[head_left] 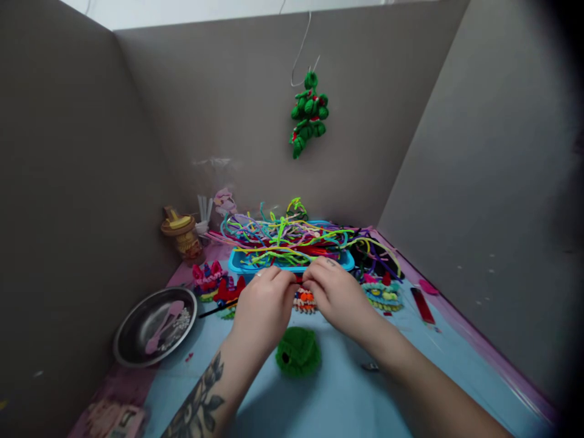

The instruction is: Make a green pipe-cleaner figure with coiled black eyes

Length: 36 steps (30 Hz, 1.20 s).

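Note:
My left hand (267, 302) and my right hand (335, 295) meet above the middle of the table, fingertips almost touching. Both are closed in a pinch on a thin black pipe cleaner (218, 309). One end of it sticks out to the left past my left hand; a short dark bit shows between the fingertips, and the rest is hidden by my fingers. Below the hands, apart from them, a fuzzy green ball-like piece (298, 351) with a dark hole or spot on its left side rests on the blue tablecloth (351, 401).
Behind my hands stands a blue basket (239, 263) heaped with colourful pipe cleaners (283, 234). Finished fuzzy pieces (383, 295) lie around it. On the left is a metal bowl (132, 316) with a pink scoop (164, 328) and beads. A green ornament (310, 112) hangs against the grey back wall.

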Tool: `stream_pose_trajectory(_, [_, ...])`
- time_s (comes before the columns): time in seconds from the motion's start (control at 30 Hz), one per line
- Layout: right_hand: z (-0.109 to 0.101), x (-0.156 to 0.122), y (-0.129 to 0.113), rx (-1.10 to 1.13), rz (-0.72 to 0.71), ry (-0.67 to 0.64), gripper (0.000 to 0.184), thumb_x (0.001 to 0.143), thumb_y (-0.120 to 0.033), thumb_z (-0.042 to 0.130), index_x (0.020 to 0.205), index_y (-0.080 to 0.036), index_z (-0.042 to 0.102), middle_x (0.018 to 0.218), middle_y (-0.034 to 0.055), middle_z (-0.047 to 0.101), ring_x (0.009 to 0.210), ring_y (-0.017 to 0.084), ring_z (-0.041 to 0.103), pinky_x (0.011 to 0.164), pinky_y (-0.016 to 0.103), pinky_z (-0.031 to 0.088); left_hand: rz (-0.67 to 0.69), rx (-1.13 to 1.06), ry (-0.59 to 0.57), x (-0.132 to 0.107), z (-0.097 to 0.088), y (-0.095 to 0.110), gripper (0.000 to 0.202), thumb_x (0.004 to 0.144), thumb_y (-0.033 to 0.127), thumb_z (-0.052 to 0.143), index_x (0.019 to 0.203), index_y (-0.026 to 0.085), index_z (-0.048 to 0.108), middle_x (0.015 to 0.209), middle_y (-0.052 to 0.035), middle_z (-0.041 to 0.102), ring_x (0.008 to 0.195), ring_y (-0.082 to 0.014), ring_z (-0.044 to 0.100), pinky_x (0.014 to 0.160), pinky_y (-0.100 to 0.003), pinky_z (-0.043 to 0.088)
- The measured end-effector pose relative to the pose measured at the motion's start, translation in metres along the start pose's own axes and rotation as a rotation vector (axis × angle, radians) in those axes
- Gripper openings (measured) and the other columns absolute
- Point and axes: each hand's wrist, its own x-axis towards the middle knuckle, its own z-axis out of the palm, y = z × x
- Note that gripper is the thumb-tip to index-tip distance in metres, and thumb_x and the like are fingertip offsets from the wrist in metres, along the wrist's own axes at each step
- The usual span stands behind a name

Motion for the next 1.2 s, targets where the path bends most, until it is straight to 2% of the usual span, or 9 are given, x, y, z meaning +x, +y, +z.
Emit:
stream_pose_trajectory(0.2, [-0.001,0.003,0.002,0.327,0.102,0.166,0.017,0.08,-0.01,0.048,0.065,-0.018,0.05,0.071,0.0012,0.051,0.072,0.016,0.049,0.066,0.027,0.038,-0.032,-0.286,0.086,0.001,0.002,0.0,0.012,0.085,0.018,0.052,0.078,0.019,0.061,0.075,-0.0015,0.059,0.073,-0.0153,0.055,0.065,-0.026,0.04])
stream_pose_trajectory(0.3, [0.005,0.004,0.002,0.538,0.219,0.212,0.016,0.08,-0.018,0.051,0.064,-0.019,0.051,0.068,-0.0003,0.049,0.067,0.014,0.047,0.062,0.026,0.037,-0.096,-0.418,0.122,0.0,0.01,0.003,0.009,0.083,0.019,0.055,0.075,0.019,0.061,0.072,-0.0003,0.061,0.069,-0.0141,0.056,0.062,-0.025,0.04])
stream_pose_trajectory(0.43, [0.015,0.003,-0.005,0.987,0.436,0.275,0.019,0.074,-0.033,0.06,0.065,-0.019,0.049,0.062,-0.0038,0.043,0.055,0.011,0.039,0.051,0.023,0.032,-0.187,-0.586,0.173,-0.001,0.025,0.014,0.011,0.082,0.021,0.056,0.073,0.018,0.06,0.071,-0.0005,0.061,0.067,-0.0139,0.057,0.061,-0.025,0.041])
stream_pose_trajectory(0.5, [0.019,0.002,-0.01,1.228,0.533,0.259,0.024,0.068,-0.037,0.064,0.067,-0.02,0.047,0.059,-0.0055,0.04,0.05,0.009,0.034,0.047,0.022,0.029,-0.202,-0.643,0.208,-0.003,0.029,0.019,0.011,0.083,0.02,0.055,0.075,0.017,0.061,0.072,-0.0009,0.061,0.068,-0.0138,0.057,0.062,-0.025,0.042])
stream_pose_trajectory(0.6, [0.02,0.001,-0.012,1.42,0.583,0.103,0.03,0.065,-0.04,0.068,0.069,-0.02,0.047,0.057,-0.0062,0.039,0.047,0.009,0.034,0.045,0.022,0.028,-0.177,-0.617,0.254,-0.003,0.029,0.019,0.012,0.085,0.019,0.053,0.076,0.017,0.061,0.072,-0.0012,0.06,0.069,-0.0138,0.057,0.063,-0.025,0.042])
stream_pose_trajectory(0.7, [0.015,0.003,-0.006,1.237,0.497,0.062,0.024,0.072,-0.04,0.063,0.072,-0.019,0.051,0.06,-0.0043,0.045,0.051,0.01,0.04,0.049,0.023,0.033,-0.124,-0.498,0.265,-0.001,0.022,0.011,0.011,0.084,0.018,0.053,0.077,0.018,0.061,0.072,-0.0007,0.059,0.07,-0.014,0.056,0.062,-0.025,0.041])
stream_pose_trajectory(0.8, [0.006,0.005,0.001,0.783,0.301,0.157,0.01,0.078,-0.027,0.059,0.083,-0.019,0.061,0.079,0.0012,0.058,0.073,0.015,0.053,0.065,0.028,0.042,-0.072,-0.371,0.252,0.001,0.012,0.001,0.01,0.085,0.018,0.053,0.079,0.018,0.061,0.076,-0.0013,0.06,0.073,-0.0145,0.056,0.066,-0.025,0.042])
stream_pose_trajectory(0.9, [-0.002,0.004,0.004,0.437,0.112,0.188,0.015,0.077,-0.016,0.059,0.09,-0.02,0.065,0.093,0.0038,0.061,0.089,0.018,0.056,0.079,0.032,0.043,-0.039,-0.248,0.223,0.0,0.007,-0.001,0.013,0.087,0.018,0.05,0.082,0.019,0.061,0.081,-0.0023,0.061,0.078,-0.0157,0.057,0.071,-0.026,0.043])
stream_pose_trajectory(1.2, [-0.012,0.001,0.004,0.158,-0.072,0.097,0.012,0.083,-0.012,0.054,0.077,-0.019,0.061,0.083,0.0039,0.06,0.085,0.018,0.054,0.077,0.033,0.043,0.015,0.037,0.131,-0.003,0.009,0.008,0.017,0.089,0.018,0.047,0.084,0.02,0.063,0.083,-0.0033,0.063,0.08,-0.0176,0.057,0.071,-0.027,0.043])
